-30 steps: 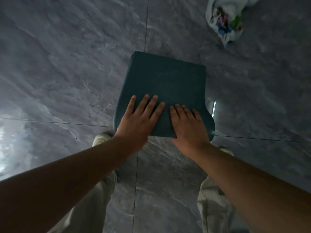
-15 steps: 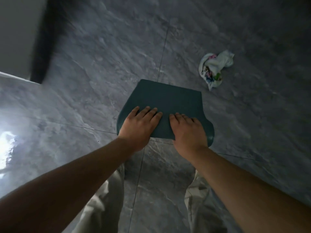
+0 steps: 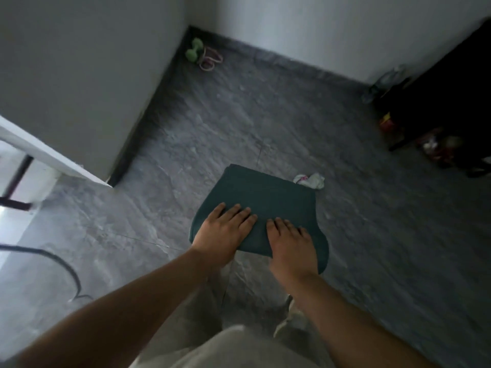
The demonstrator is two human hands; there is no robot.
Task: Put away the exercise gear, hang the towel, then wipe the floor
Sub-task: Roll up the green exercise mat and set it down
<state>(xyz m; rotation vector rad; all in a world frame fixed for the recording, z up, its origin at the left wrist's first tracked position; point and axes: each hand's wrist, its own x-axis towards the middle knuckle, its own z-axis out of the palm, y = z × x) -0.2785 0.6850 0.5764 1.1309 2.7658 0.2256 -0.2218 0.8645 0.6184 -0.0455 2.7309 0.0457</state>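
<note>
Teal cloth [image 3: 265, 200], folded into a thick pad, lies flat on the grey marbled floor [image 3: 265, 115] in front of me, and I have both palms on its near edge. My left hand [image 3: 224, 232] lies flat with the fingers straight and close together, pressing down on the near left part of the cloth. My right hand [image 3: 291, 243] does the same on the near right part, fingers straight, the wrist reaching back past the near edge. Neither hand curls round anything. The two hands are just beside each other, with a narrow strip of cloth showing between them. Just beyond the far right corner of the cloth sits a crumpled white rag [image 3: 313, 180] with some pink on it; I cannot tell whether it touches the cloth. Far off, in the corner where the two walls meet, I see a green dumbbell [image 3: 194, 50] on the floor, with pink looped bands [image 3: 210, 58] just beside it. A black cable [image 3: 61, 264] curves over the floor at my left. At the right, dark furniture [image 3: 451, 88] stands by the wall with blurred small items at its foot. My light trousers [image 3: 233, 346] fill the bottom of the view.
</note>
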